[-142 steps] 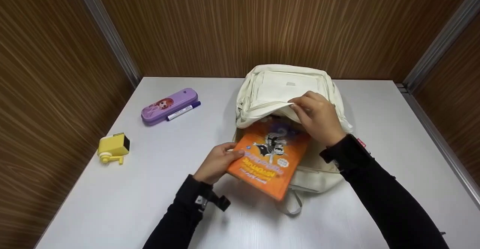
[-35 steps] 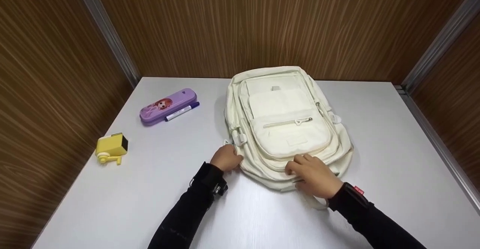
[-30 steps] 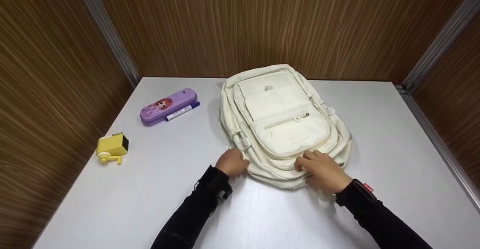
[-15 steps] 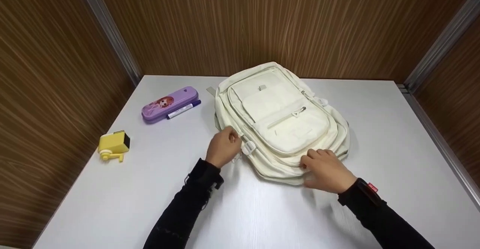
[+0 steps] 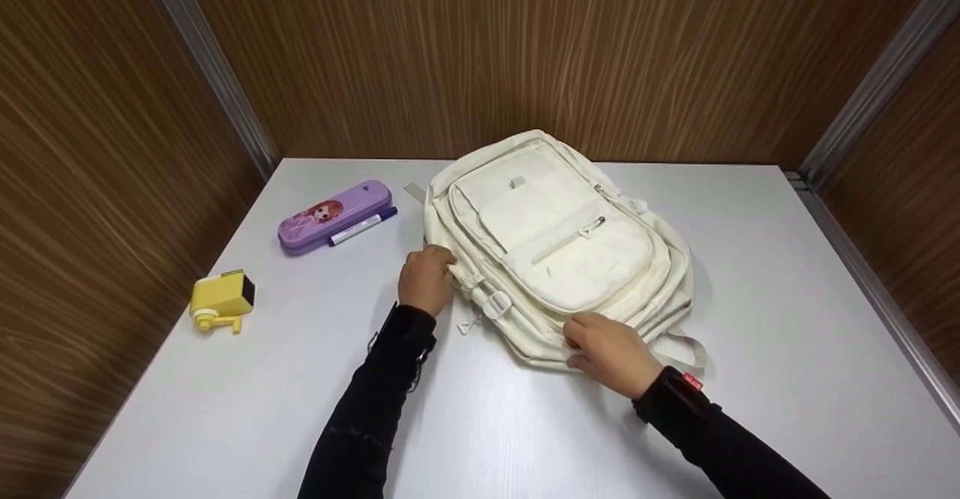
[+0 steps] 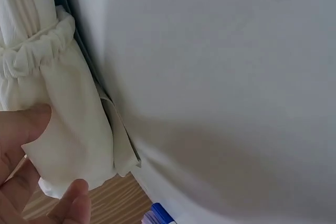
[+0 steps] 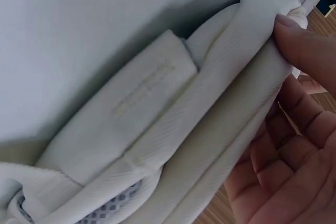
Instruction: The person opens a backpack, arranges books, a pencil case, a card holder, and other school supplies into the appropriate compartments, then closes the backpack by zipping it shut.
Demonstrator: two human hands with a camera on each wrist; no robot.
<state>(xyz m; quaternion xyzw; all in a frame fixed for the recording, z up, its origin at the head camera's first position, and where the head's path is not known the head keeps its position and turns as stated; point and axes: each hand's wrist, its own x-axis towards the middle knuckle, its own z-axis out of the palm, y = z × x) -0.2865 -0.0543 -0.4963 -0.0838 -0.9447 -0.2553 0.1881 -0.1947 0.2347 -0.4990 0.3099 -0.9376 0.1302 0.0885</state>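
Note:
A cream backpack [image 5: 559, 236] lies tilted on the white table, front pocket facing up. My left hand [image 5: 426, 280] is at its left side, by the gathered side pocket [image 6: 68, 114]; in the left wrist view the thumb touches the pocket cloth and the fingers curl below it. My right hand [image 5: 611, 353] pinches the backpack's near edge, with the thumb [image 7: 302, 40] on one side of the fabric and fingers curled on the other, as the right wrist view shows. A zip pull [image 5: 466, 326] dangles beside the buckle [image 5: 496, 305]. The inside of the bag is hidden.
Left of the backpack lie a purple pencil case [image 5: 335, 216] and a marker [image 5: 363, 226] with a purple-blue cap. A yellow crank-handled device [image 5: 222, 296] stands near the table's left edge. Wood-grain panels [image 5: 480, 56] enclose the table at the back and sides.
An orange book, earlier held at the open bag, is out of sight. The backpack has since been laid flatter and turned anticlockwise. My left hand has moved up its left side.

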